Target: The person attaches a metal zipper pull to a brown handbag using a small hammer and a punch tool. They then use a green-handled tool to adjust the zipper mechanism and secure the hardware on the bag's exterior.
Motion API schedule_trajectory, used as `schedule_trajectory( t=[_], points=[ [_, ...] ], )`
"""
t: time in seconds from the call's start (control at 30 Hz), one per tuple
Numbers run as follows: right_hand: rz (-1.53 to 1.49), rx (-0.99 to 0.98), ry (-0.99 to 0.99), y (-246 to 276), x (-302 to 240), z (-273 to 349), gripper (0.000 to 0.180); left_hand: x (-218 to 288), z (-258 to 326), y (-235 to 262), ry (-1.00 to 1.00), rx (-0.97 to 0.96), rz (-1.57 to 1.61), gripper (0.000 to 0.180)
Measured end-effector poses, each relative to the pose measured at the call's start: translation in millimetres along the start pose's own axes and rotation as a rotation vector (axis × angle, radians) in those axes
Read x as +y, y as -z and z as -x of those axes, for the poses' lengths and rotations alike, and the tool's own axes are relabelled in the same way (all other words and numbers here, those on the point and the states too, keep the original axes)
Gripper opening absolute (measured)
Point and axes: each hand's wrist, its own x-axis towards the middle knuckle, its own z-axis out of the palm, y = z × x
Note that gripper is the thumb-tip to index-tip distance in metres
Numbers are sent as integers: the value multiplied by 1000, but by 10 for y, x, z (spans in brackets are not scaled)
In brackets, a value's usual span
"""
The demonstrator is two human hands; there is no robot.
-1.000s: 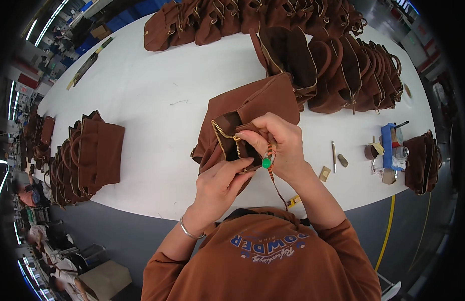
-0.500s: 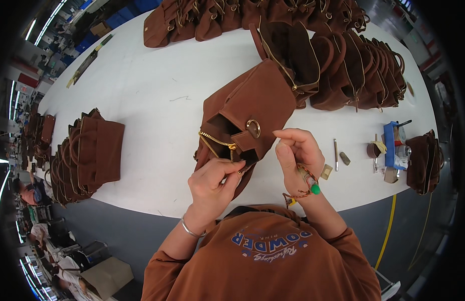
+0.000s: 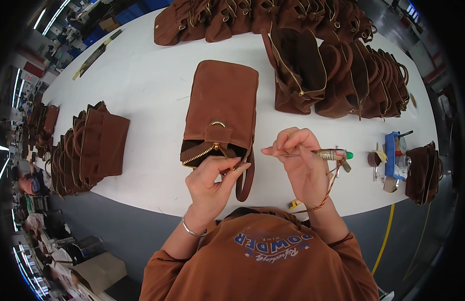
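Observation:
A brown handbag (image 3: 222, 95) lies on the table in front of me, its base pointing away and its unzipped mouth toward me. A gold zipper (image 3: 198, 156) runs along the opening, below a tab with a metal D-ring (image 3: 218, 123). My left hand (image 3: 212, 180) pinches the bag's edge beside the zipper end; its fingertips cover the exact spot. To the right of the bag, my right hand (image 3: 305, 165) holds an awl-like tool (image 3: 330, 154) with a thin metal shaft and a green-ended handle. The shaft points left, apart from the bag. A braided cord ties the tool to my wrist.
Rows of brown bags (image 3: 360, 75) stand at the back and right, with another stack (image 3: 104, 145) at the left. A blue holder (image 3: 391, 150) with small items is at the right. A long flat tool (image 3: 92, 59) lies far left.
The bag has turned so its base points straight away from me, apart from the open bag behind. In my right hand the tool has swung level, its shaft now pointing left.

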Motion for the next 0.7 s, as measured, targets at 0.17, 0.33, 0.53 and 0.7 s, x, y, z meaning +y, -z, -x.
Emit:
schedule_trajectory(
  t=[0.17, 0.33, 0.53, 0.7],
  points=[
    [195, -27, -62, -27, -25, 26, 20, 6, -9, -1, -113, -55, -64, 17],
    [212, 4, -176, -47, -79, 22, 15, 6, -17, -7, -139, -74, -64, 15],
    [413, -7, -90, -17, -16, 63, 14, 16, -33, -3, -134, -94, -68, 14],
    [440, -30, -60, -33, -14, 63, 13, 14, -40, 13, -147, -109, -95, 13]
  ],
)
